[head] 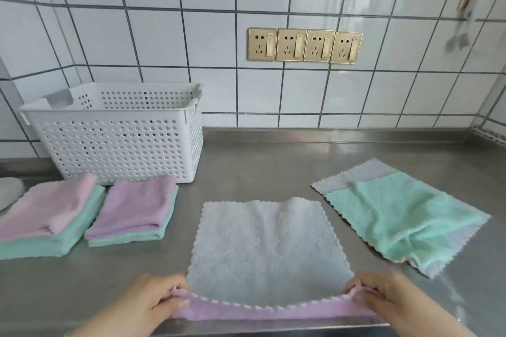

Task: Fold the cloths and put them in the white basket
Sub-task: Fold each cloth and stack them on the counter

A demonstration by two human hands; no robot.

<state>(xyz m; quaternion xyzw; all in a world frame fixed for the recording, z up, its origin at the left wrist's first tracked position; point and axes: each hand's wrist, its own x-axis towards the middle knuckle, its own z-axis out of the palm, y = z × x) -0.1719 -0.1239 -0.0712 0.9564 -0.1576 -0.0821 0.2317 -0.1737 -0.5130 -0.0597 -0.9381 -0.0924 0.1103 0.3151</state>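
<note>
A pale grey cloth (267, 243) with a pink underside lies spread flat on the steel counter in front of me. My left hand (153, 301) pinches its near left corner and my right hand (383, 298) pinches its near right corner, lifting the near edge so the pink side shows. The white perforated basket (120, 139) stands at the back left against the wall. Two folded stacks sit before it: pink on green (46, 213) and purple on green (137, 210). An unfolded green cloth (397, 213) lies on a grey one at the right.
The steel counter (273, 169) runs to a tiled wall with a row of gold sockets (304, 45). A pale round object (9, 191) shows at the far left edge. The counter's front edge lies just below my hands.
</note>
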